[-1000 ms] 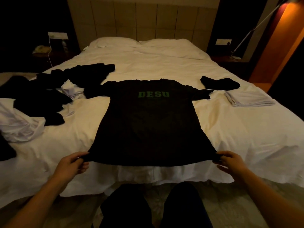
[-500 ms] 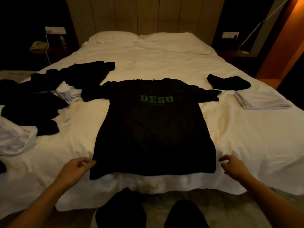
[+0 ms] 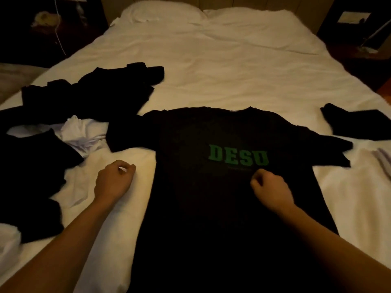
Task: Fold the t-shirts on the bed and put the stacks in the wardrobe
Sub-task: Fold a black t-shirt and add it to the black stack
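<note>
The left hand hovers over the bare white sheet just left of the spread shirt, fingers loosely curled toward the thumb with nothing between them. The right hand sits over the chest of the black t-shirt, just below its green lettering, fingers curled in; whether it pinches the cloth or only rests above it I cannot tell.

Going from the left: a heap of unfolded black t-shirts sprawls across the left part of the bed, with crumpled white garments showing among them and at the near left edge. In the middle, the black t-shirt lies flat, front up, collar toward the pillows, both sleeves spread out, its hem reaching the near edge of the bed. "DESU" is printed in green on the chest. To the right, a folded black garment lies near the right sleeve, and a folded white stack lies just in front of it at the frame's edge. 2 white pillows lie at the head.
</note>
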Available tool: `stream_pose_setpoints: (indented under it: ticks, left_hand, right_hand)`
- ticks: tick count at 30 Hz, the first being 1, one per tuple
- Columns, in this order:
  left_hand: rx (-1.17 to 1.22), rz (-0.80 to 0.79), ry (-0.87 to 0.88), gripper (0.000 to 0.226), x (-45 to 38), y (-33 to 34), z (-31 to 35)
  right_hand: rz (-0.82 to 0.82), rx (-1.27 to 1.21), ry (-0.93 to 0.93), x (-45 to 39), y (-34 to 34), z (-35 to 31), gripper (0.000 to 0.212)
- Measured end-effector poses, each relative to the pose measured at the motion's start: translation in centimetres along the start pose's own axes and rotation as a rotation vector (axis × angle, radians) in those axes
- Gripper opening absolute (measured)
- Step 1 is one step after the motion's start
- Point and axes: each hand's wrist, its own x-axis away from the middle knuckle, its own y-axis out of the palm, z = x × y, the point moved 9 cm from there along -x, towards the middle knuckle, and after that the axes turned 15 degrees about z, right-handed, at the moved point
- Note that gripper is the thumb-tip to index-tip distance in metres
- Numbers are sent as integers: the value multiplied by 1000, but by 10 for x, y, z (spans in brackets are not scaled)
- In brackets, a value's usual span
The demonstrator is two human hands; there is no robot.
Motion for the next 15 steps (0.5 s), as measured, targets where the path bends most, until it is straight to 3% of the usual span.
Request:
stream_pose_setpoints:
  ticks: [3,8,12,15]
  left_hand:
    - [11,31,-81,23,-39,-2,-10]
    - [1,37,-53,38,-115,-2,-2]
    - [-52,-36,33,44,-179,22,18]
    - [-213,-90,71,53,-213,43,26]
  right_hand:
    - [-137,-47,-39,-9,32,-66,6]
    - [-399,-323,3,0,95,-183,11]
    - [-682,-694,459,25,154,-266,17]
    - [-702,-884,806,32,182,-300,21]
